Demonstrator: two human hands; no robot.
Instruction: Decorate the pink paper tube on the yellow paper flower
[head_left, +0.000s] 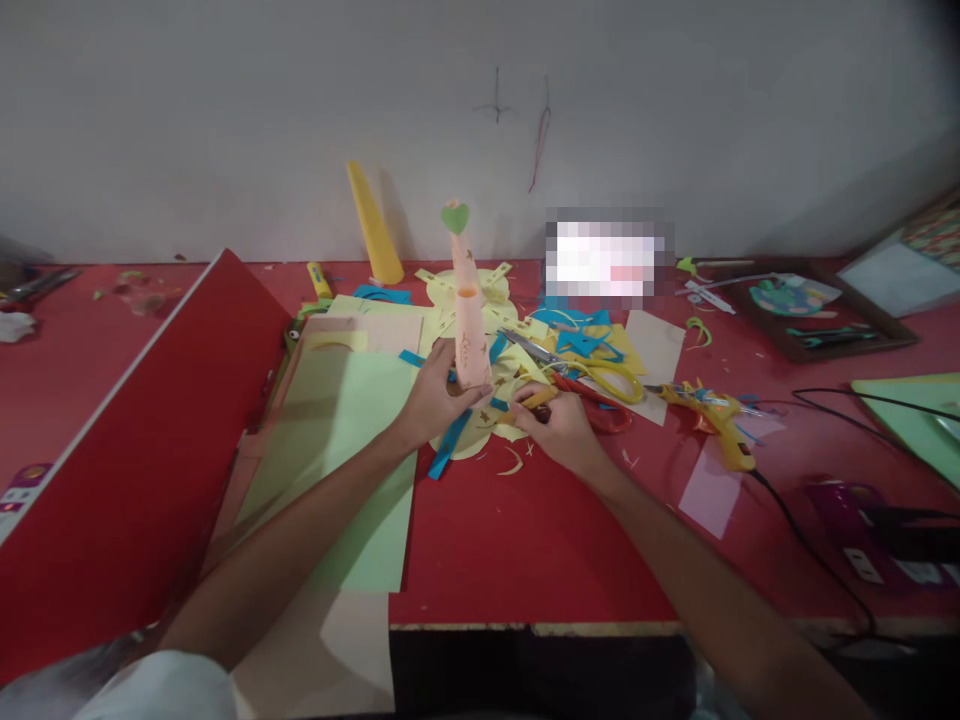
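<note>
My left hand [436,400] is closed around the lower part of a pale pink paper tube [471,345], which stands nearly upright. Brown markings run along the tube, and a green paper heart [454,217] shows at its top. To the right, my right hand [559,425] pinches a slim orange-yellow object [538,398] whose kind I cannot make out. Blue paper strips [450,445] and pale yellow cut paper [469,435] lie beneath and around both hands. Just beyond the right hand are yellow-handled scissors [611,378] and a red-handled pair [604,410].
A yellow glue gun [720,425] with a black cord lies on the red table [525,540] at right. Green paper sheets [352,440] and a raised red panel [165,430] are at left. A yellow paper cone [375,225] leans near the wall; a dark tray [814,310] sits far right.
</note>
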